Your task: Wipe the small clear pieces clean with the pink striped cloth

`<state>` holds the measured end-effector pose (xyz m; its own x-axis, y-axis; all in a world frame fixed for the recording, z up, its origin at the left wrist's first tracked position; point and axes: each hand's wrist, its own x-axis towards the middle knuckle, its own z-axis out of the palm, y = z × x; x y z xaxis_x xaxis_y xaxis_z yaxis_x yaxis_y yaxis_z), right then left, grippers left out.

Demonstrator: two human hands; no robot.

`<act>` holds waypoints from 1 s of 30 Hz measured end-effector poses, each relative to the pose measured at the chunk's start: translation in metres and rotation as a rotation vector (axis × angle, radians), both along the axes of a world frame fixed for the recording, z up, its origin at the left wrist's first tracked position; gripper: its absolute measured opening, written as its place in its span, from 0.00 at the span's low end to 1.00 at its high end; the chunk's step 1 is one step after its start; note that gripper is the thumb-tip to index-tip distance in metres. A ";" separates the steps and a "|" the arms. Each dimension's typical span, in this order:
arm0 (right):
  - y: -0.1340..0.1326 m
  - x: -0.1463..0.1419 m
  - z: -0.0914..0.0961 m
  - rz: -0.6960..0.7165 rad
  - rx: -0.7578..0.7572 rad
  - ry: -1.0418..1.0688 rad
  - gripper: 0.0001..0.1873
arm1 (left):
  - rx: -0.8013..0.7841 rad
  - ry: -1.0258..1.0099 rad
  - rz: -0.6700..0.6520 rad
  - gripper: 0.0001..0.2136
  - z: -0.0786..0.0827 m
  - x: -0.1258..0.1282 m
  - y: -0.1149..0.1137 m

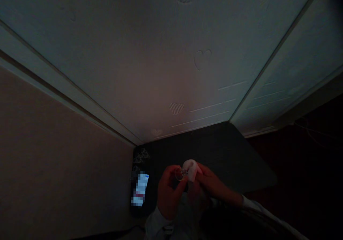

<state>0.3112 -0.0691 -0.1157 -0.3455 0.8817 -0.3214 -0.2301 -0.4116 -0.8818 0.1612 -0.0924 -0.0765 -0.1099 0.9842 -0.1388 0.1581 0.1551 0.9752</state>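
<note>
The left hand [167, 193] pinches a small, round, clear thing [179, 174]; the right hand [211, 181] holds a soft, pale pink cloth [190, 166] beside it. A dark, flat desk [214, 147] carries a bright, flat phone [139, 190]. Behind stands a dim, pale, heart-marked wall [152, 75].

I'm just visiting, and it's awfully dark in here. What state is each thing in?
Left hand, fingers curled around the small clear round object.
Small clear round object, held; too dim to tell whether it is touching the cloth.
Right hand, closed on the pale pink soft cloth.
Pale pink soft cloth, held, bunched.
Bright rectangular screen, lit, contents blurred out.
Pale lacy-looking cluster, unheld, at a corner of the dark flat tabletop.
</note>
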 end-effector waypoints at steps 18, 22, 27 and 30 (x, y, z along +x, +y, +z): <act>0.002 0.002 -0.001 -0.020 0.007 -0.072 0.08 | 0.104 0.172 -0.105 0.11 0.002 -0.002 -0.003; 0.003 0.002 -0.001 -0.023 -0.020 -0.055 0.06 | 0.083 0.157 -0.102 0.11 0.002 -0.002 -0.002; 0.004 0.003 0.005 0.002 -0.045 0.010 0.06 | 0.024 0.054 -0.032 0.16 -0.008 -0.003 -0.003; 0.005 0.003 0.009 0.011 -0.045 0.023 0.05 | -0.032 -0.061 0.033 0.19 -0.012 -0.003 -0.003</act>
